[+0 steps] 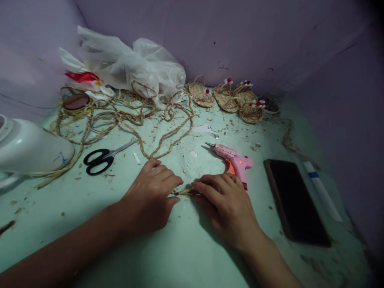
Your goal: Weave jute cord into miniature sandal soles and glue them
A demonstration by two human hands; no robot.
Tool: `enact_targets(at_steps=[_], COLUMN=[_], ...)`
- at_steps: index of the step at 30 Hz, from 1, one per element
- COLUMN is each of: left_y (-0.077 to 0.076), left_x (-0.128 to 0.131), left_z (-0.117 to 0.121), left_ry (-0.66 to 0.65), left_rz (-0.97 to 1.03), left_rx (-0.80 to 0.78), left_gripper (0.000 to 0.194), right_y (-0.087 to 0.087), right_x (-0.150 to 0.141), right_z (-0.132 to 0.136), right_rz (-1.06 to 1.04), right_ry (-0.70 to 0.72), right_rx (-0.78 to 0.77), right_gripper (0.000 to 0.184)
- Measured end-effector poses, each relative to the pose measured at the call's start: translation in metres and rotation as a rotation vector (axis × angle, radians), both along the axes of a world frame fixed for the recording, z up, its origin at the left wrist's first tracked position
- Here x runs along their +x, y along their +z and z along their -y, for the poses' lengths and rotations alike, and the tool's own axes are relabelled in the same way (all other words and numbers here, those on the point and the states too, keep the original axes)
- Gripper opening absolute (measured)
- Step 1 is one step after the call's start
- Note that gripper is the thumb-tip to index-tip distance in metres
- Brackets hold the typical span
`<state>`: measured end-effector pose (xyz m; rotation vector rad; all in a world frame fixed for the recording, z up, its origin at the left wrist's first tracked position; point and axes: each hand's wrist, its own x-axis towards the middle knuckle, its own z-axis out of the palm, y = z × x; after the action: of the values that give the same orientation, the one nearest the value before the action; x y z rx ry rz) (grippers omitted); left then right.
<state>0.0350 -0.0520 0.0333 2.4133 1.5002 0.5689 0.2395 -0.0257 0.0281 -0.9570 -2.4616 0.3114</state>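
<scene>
Tan rope (186,192) is pinched in both hands (151,192) (225,200); pink glue gun (230,156) lies beyond.

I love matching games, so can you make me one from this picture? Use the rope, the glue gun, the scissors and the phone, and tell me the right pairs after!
1. rope
2. glue gun
3. scissors
4. phone

A. mostly pink
B. farthest right of these four
C. held by the left hand and the right hand
D. has black handles

Right pairs: 1-C, 2-A, 3-D, 4-B
</scene>
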Motion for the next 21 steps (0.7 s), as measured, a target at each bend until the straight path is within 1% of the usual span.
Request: enact_targets(at_steps=[2,4,5,8,12,14,17,21], left_y=[0.001,0.001,0.001,-0.002,-0.007,-0.008,-0.008,-0.002], left_x=[0.000,0.001,0.001,0.002,0.002,0.002,0.000,0.000], left_z=[0.001,0.001,0.000,-0.003,-0.005,-0.005,-0.005,-0.007], left_ry=[0.031,0.046,0.044,0.035,0.062,0.039,-0.017,-0.061], left_rz=[0.000,0.021,0.034,0.059,0.043,0.020,-0.004,-0.017], left_rx=[0.005,0.026,0.035,0.041,0.067,0.090,0.098,0.044], left_gripper=[0.015,0.006,0.005,0.017,0.020,0.021,0.021,0.021], right_y=[-0.001,-0.003,-0.003,-0.004,-0.005,-0.006,-0.007,-0.007], right_x=[-0.002,-0.003,-0.003,-0.002,-0.001,0.000,0.001,0.001], right_z=[0.000,0.000,0.000,0.001,0.001,0.001,0.001,0.001], right_rz=[0.011,0.011,0.009,-0.011,-0.068,-0.086,-0.092,-0.070], right_ry=[-0.001,-0.018,-0.026,-0.040,-0.068,-0.077,-0.084,-0.083], right_rx=[-0.009,-0.012,-0.008,0.006,0.007,0.006,0.008,-0.005], right_gripper=[0.023,0.021,0.022,0.022,0.016,0.012,0.013,0.016])
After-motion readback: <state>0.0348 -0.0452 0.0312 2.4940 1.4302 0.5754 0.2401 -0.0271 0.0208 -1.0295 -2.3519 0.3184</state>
